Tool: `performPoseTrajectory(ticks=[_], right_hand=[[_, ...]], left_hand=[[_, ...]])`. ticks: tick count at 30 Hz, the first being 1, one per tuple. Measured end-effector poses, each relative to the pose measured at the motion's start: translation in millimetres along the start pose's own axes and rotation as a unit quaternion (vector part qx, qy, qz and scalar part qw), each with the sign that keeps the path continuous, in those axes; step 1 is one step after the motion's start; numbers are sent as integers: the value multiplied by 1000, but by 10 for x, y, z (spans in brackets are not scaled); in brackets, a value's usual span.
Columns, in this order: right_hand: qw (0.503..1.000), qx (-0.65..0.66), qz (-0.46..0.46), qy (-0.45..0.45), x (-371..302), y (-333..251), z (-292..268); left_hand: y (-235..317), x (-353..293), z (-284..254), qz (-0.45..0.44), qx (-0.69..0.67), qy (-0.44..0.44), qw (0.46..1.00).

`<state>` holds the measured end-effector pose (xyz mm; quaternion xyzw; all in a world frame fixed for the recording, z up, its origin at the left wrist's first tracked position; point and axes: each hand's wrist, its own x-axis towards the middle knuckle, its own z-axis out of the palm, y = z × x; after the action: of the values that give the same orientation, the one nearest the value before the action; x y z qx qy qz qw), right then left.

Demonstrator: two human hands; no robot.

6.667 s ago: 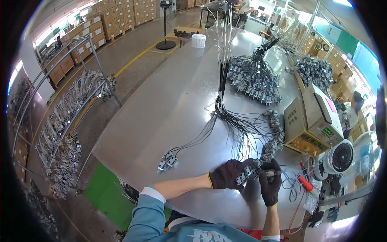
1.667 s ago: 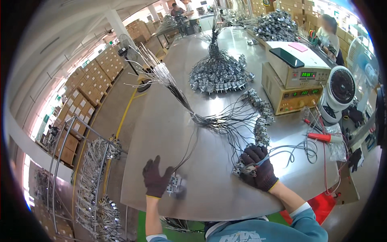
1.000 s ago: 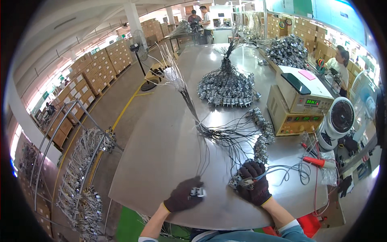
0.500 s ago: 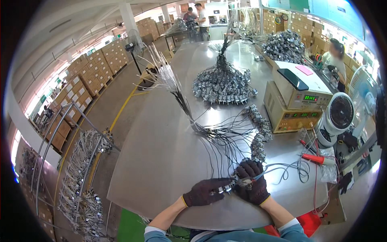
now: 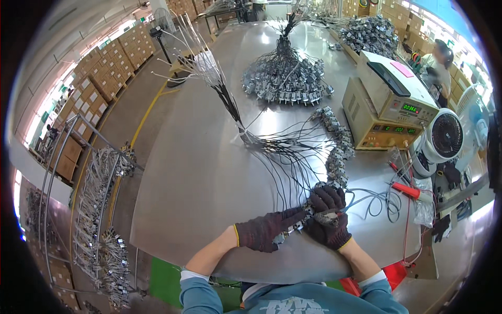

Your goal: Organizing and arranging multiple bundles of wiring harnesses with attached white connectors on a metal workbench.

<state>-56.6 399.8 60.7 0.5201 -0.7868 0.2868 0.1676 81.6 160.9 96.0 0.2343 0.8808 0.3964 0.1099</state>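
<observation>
My left hand (image 5: 264, 230), in a dark knitted glove, lies along a row of small metal connectors (image 5: 298, 226) near the table's front edge, its fingers closed over them. Beside it my right hand (image 5: 328, 222), gloved alike, closes round a small grey piece joined to a thin blue-grey cable (image 5: 366, 194); the glove partly hides that piece. The row of connectors (image 5: 337, 149) curves away from my hands to the far side. Thin black wires (image 5: 282, 149) run from them into a tied bundle (image 5: 227, 102) with pale loose ends.
Two stacked bench instruments (image 5: 381, 112) stand at the right, a dark phone (image 5: 387, 78) on top. Beyond them are a small fan (image 5: 444, 136) and a red-handled probe (image 5: 405, 190). A large heap of wired connectors (image 5: 285, 78) lies farther back. A metal rack (image 5: 102, 209) with hanging cables stands left.
The view has tilted downward. My left hand has slid right along the connectors, closer to my right hand. My right hand keeps its grip near the same spot.
</observation>
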Motion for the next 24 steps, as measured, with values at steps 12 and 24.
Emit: performPoseTrajectory(ticks=[12,24], right_hand=[[999,18,-40,12,4,-68,-36],[996,34,-78,39,68,-9,-54]], left_hand=[[310,-194,417,-218,383,31,897],[144,-70,658,-134,308,146,931]])
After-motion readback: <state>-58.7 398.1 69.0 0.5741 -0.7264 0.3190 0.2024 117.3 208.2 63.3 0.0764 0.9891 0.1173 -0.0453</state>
